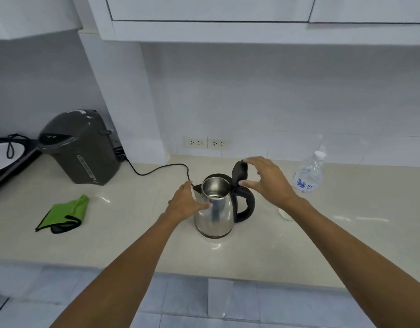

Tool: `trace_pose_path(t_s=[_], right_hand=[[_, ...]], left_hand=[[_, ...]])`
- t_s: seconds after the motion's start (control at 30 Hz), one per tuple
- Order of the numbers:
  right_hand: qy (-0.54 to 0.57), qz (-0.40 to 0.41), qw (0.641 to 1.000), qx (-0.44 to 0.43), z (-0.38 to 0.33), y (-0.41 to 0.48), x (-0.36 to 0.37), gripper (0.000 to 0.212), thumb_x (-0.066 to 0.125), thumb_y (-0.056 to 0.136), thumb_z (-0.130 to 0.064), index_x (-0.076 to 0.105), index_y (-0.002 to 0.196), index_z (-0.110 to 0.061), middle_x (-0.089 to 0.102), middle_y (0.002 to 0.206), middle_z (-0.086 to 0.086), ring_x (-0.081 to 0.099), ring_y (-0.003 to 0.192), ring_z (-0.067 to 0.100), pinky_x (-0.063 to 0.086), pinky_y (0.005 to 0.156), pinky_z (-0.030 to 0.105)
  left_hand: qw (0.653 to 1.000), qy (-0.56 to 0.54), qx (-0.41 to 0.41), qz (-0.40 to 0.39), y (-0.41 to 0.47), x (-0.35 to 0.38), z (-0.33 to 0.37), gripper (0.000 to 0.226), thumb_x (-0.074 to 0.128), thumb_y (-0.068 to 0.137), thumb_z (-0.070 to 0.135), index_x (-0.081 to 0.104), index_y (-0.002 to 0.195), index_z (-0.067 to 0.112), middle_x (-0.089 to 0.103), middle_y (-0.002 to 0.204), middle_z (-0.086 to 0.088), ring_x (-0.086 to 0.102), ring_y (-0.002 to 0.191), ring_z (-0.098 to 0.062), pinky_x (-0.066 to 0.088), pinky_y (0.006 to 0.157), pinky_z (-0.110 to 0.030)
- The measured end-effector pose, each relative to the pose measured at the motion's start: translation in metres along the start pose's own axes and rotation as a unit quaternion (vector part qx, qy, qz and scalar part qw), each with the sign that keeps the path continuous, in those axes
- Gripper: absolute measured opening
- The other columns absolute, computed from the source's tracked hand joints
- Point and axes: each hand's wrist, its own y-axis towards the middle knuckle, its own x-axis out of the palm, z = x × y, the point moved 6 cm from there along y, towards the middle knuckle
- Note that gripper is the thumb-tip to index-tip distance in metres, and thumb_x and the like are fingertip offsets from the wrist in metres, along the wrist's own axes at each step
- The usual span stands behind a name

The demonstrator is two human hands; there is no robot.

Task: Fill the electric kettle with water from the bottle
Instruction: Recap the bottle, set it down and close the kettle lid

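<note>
Two bare forearms reach over the counter; left hand cups the steel kettle standing mid-counter, right hand pinches its raised black lid, and the capped bottle stands untouched just right

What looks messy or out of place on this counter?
Only the green cloth, lying crumpled left of the kettle. The bottle stands upright and capped. No spill shows. The kettle's lid is just held open by the right hand.
</note>
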Motion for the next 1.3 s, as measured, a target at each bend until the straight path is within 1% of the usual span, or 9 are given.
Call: trace_pose_path(t_s=[0.07, 0.2, 0.3, 0.43, 0.67, 0.87, 1.07, 1.2, 1.3], right_hand=[[-0.009, -0.022, 0.999, -0.041, -0.018, 0.014, 0.009, 0.064, 0.083, 0.082, -0.037, 0.057, 0.139, -0.019, 0.059, 0.141, -0.002, 0.053, 0.126, 0.020, 0.045, 0.107, 0.033], [-0.028, -0.108, 0.991, -0.079, -0.045, 0.036, 0.046, 0.069, 0.079, 0.084, -0.044, 0.052, 0.143, -0.020, 0.050, 0.147, 0.000, 0.044, 0.135, 0.022, 0.041, 0.112, 0.038], [-0.034, -0.164, 0.985, -0.040, -0.044, 0.042, 0.073, 0.084, 0.078, 0.081, -0.052, 0.042, 0.150, -0.022, 0.043, 0.153, 0.000, 0.039, 0.140, 0.022, 0.042, 0.110, 0.038], [-0.044, -0.204, 0.978, 0.002, -0.033, 0.042, 0.091, 0.095, 0.078, 0.074, -0.060, 0.039, 0.151, -0.020, 0.049, 0.149, 0.003, 0.043, 0.137, 0.024, 0.043, 0.109, 0.039], [-0.045, -0.208, 0.977, 0.010, -0.028, 0.047, 0.095, 0.093, 0.081, 0.074, -0.058, 0.048, 0.149, -0.014, 0.055, 0.144, 0.004, 0.051, 0.132, 0.024, 0.042, 0.104, 0.032], [-0.068, -0.228, 0.971, 0.012, -0.031, 0.050, 0.097, 0.096, 0.083, 0.074, -0.056, 0.045, 0.151, -0.012, 0.053, 0.146, 0.007, 0.049, 0.134, 0.029, 0.041, 0.106, 0.036], [-0.040, -0.229, 0.972, 0.024, -0.027, 0.048, 0.096, 0.101, 0.082, 0.074, -0.058, 0.038, 0.155, -0.015, 0.051, 0.151, 0.004, 0.047, 0.139, 0.028, 0.042, 0.110, 0.038], [0.086, -0.177, 0.974, 0.113, 0.007, 0.027, 0.082, 0.106, 0.087, 0.068, -0.057, 0.036, 0.154, -0.022, 0.049, 0.152, 0.004, 0.047, 0.139, 0.024, 0.042, 0.108, 0.035], [0.133, -0.164, 0.958, 0.196, 0.050, -0.004, 0.076, 0.109, 0.090, 0.064, -0.057, 0.037, 0.153, -0.024, 0.051, 0.150, 0.004, 0.051, 0.136, 0.023, 0.044, 0.109, 0.037]], left_hand=[[1.000, -0.016, 0.001, 0.001, 0.004, 0.001, -0.003, 0.110, 0.092, 0.064, 0.058, 0.041, 0.153, 0.016, 0.048, 0.155, -0.004, 0.046, 0.142, -0.028, 0.042, 0.114, -0.052], [0.998, -0.066, 0.005, -0.007, 0.009, 0.003, -0.008, 0.086, 0.097, 0.065, 0.048, 0.054, 0.136, 0.022, 0.060, 0.136, 0.003, 0.054, 0.118, -0.017, 0.051, 0.104, -0.043], [0.994, -0.106, 0.005, -0.013, 0.010, 0.005, -0.013, 0.085, 0.098, 0.066, 0.041, 0.056, 0.138, 0.021, 0.060, 0.133, 0.006, 0.054, 0.120, -0.014, 0.048, 0.097, -0.031], [0.991, -0.130, 0.007, -0.016, 0.010, 0.007, -0.014, 0.085, 0.099, 0.067, 0.037, 0.056, 0.139, 0.021, 0.058, 0.125, 0.013, 0.052, 0.114, -0.008, 0.042, 0.091, -0.023], [0.990, -0.136, 0.008, -0.022, 0.012, 0.009, -0.016, 0.088, 0.099, 0.067, 0.040, 0.054, 0.140, 0.022, 0.058, 0.126, 0.011, 0.052, 0.124, -0.012, 0.044, 0.095, -0.026], [0.989, -0.147, 0.008, -0.018, 0.012, 0.013, -0.018, 0.092, 0.099, 0.066, 0.041, 0.052, 0.143, 0.022, 0.059, 0.139, 0.001, 0.052, 0.135, -0.015, 0.046, 0.100, -0.029], [0.988, -0.150, 0.013, -0.021, 0.014, 0.013, -0.018, 0.091, 0.098, 0.067, 0.041, 0.051, 0.142, 0.023, 0.059, 0.136, 0.002, 0.052, 0.134, -0.015, 0.043, 0.094, -0.026], [0.988, -0.152, 0.015, -0.025, 0.014, 0.015, -0.018, 0.086, 0.098, 0.069, 0.039, 0.052, 0.140, 0.024, 0.060, 0.136, 0.003, 0.053, 0.131, -0.015, 0.043, 0.094, -0.025], [0.985, -0.168, 0.015, -0.024, 0.015, 0.017, -0.021, 0.084, 0.098, 0.068, 0.039, 0.053, 0.137, 0.025, 0.061, 0.132, 0.006, 0.055, 0.129, -0.014, 0.044, 0.095, -0.024]])
